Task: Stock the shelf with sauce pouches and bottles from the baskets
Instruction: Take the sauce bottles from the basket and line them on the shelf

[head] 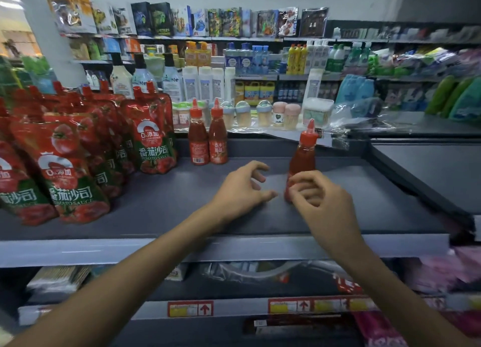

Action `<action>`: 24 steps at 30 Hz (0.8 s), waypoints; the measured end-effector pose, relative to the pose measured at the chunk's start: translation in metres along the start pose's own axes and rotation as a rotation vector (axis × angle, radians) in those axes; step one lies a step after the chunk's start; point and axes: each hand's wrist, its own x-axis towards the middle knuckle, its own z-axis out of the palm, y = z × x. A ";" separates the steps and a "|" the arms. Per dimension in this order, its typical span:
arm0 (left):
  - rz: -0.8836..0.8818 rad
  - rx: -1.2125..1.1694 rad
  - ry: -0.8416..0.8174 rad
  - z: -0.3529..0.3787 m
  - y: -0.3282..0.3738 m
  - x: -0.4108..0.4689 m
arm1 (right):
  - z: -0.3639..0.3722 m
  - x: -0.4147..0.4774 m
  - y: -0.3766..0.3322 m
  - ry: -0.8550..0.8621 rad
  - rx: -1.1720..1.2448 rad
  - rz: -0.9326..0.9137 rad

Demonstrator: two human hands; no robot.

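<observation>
A red sauce bottle (303, 159) with a red pointed cap stands tilted on the dark grey shelf (161, 206). My right hand (320, 198) grips its lower part with curled fingers. Just left of it my left hand (242, 188) hovers over the shelf, fingers spread and loosely bent, holding nothing. Two more red sauce bottles (208, 138) stand upright at the back of the shelf. Several red tomato sauce pouches (78, 151) with spouts fill the left part of the shelf in rows. No basket is in view.
Behind the shelf, a ledge holds small toothpick jars (263, 114) and crumpled clear plastic (364, 120). Farther back stand racks of cleaning bottles and boxed goods. A raised divider (416, 180) borders the shelf on the right. Lower shelves with price tags lie beneath my arms.
</observation>
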 end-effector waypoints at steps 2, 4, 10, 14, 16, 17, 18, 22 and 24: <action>0.015 -0.020 -0.048 0.017 0.011 0.011 | -0.016 0.006 0.014 0.075 -0.049 0.082; 0.031 -0.044 -0.072 0.032 0.018 0.022 | -0.025 0.016 0.031 0.043 -0.085 0.184; 0.068 -0.047 -0.050 0.048 0.018 0.036 | -0.018 0.040 0.058 -0.224 -0.133 0.271; 0.106 -0.040 -0.035 0.046 0.011 0.036 | -0.014 0.049 0.061 -0.256 -0.111 0.234; 0.128 -0.029 -0.023 0.042 0.009 0.033 | -0.009 0.052 0.058 -0.275 -0.108 0.205; 0.133 -0.030 -0.013 0.038 0.009 0.031 | -0.005 0.054 0.056 -0.284 -0.105 0.193; 0.136 -0.032 -0.001 0.034 0.008 0.029 | -0.001 0.056 0.053 -0.297 -0.107 0.183; 0.129 -0.001 0.042 0.011 -0.002 0.023 | 0.021 0.065 0.042 -0.297 -0.050 0.126; 0.125 0.023 0.042 -0.003 -0.008 0.021 | 0.035 0.071 0.039 -0.304 -0.044 0.093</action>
